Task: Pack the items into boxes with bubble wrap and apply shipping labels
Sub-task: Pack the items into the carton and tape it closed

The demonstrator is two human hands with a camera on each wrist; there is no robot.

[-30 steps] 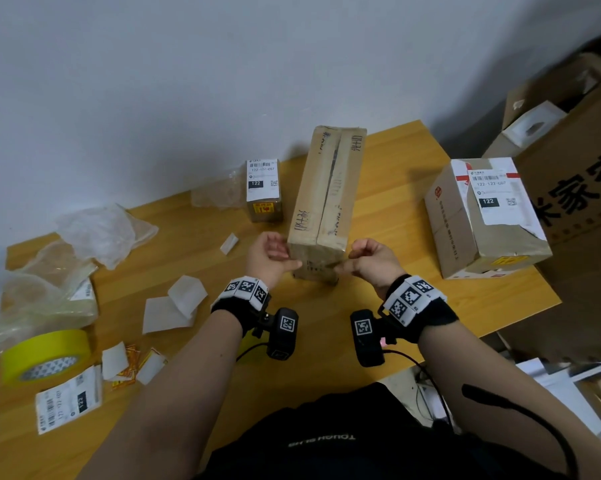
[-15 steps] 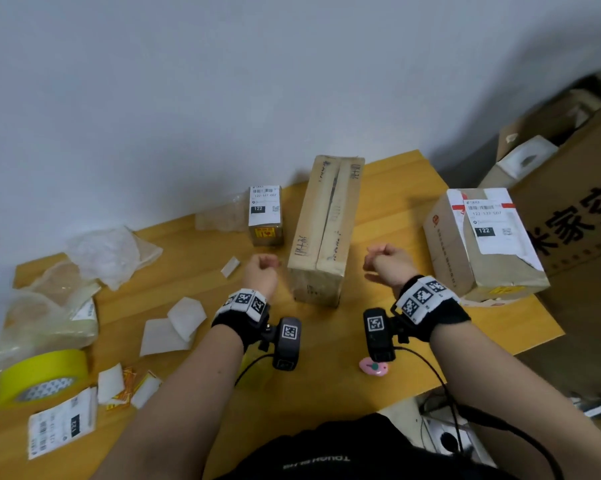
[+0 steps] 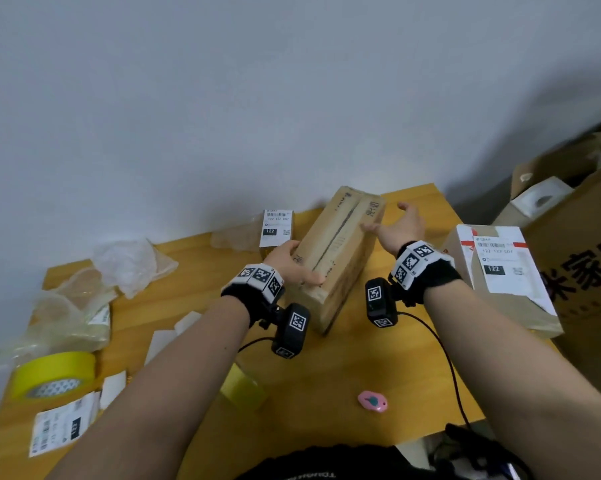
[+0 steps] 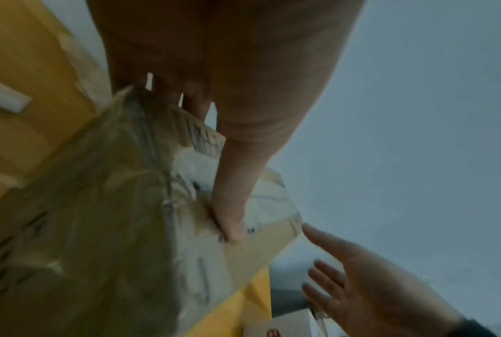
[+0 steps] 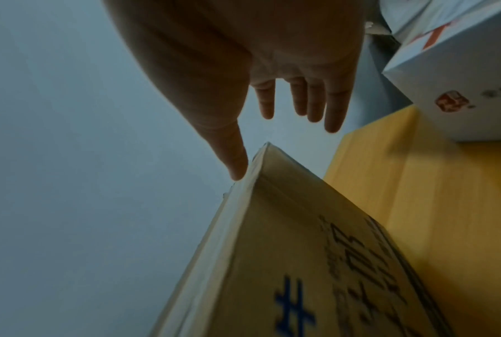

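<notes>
A wooden table (image 3: 327, 368) stands against a pale grey wall (image 3: 223, 98); a small pink oval object (image 3: 372, 402) lies near the table's front edge; white paper scraps (image 3: 160, 341) lie scattered toward the left; a large brown carton with dark printed characters (image 3: 590, 258) stands just beside the table's right end.

- The long box (image 3: 340, 251) was tan cardboard with dark lettering.
- The table (image 3: 327, 382) was honey-yellow wood.
- The tape roll (image 3: 54, 374) was yellow.
- The small cutter (image 3: 372, 401) was pink.
- The wristbands (image 3: 261, 277) bore black-and-white square markers.
</notes>
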